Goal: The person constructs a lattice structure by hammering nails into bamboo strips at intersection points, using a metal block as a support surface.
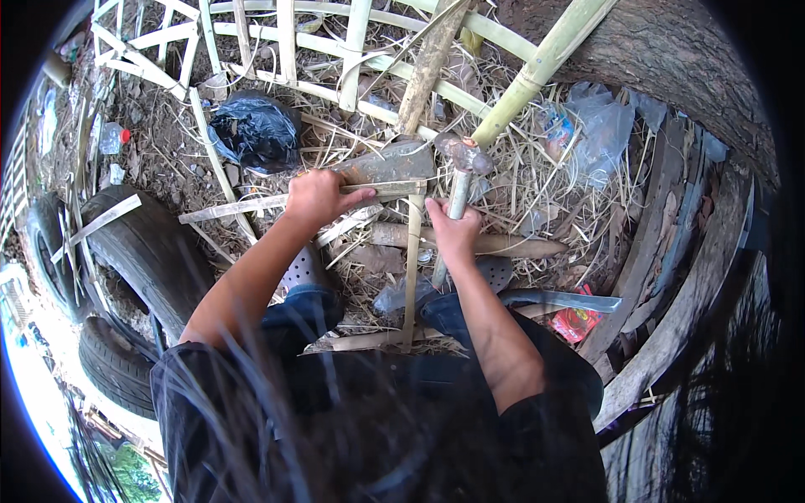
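Note:
My left hand point(315, 199) is closed around a flat bamboo strip point(243, 207), its thumb along the top. The strip lies against a grey-brown block point(390, 163), which I cannot tell to be stone or wood. At its right end it meets a second bamboo strip point(412, 268) that runs back toward my body, forming a corner. Just right of that corner, my right hand point(456, 235) grips a hammer point(459, 191) by its pale handle. The rusty hammer head points away from me, above and right of the corner and apart from the strips.
A bamboo lattice point(352, 59) and a thick bamboo pole point(545, 71) cross the far side. Old tyres point(147, 256) lie left, near a black plastic bag point(256, 130). A tree trunk point(671, 63) stands far right; a long curved blade point(566, 299) lies by my right knee.

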A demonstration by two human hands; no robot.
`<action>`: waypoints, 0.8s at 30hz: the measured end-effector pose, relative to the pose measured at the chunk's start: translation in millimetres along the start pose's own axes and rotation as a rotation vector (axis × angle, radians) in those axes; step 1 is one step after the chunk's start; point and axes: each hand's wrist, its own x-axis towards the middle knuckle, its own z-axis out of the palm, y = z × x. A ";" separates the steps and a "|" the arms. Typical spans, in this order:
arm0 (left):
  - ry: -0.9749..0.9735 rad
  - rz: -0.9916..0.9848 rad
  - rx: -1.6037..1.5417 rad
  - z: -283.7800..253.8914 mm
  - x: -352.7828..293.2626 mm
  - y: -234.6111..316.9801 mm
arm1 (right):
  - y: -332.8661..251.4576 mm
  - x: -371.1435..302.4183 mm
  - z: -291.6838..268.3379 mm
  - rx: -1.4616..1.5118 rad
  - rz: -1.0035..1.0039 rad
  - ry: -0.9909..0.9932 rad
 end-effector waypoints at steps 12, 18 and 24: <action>0.113 0.098 -0.004 9.1 1.2 -0.5 | -3.8 0.7 6.9 0.034 -0.019 -0.075; 0.007 -0.015 0.109 -6.7 2.8 12.2 | -2.7 2.9 10.1 0.060 0.031 -0.048; -0.037 -0.115 0.177 -20.6 5.1 11.1 | 11.1 8.8 10.3 0.165 0.040 -0.105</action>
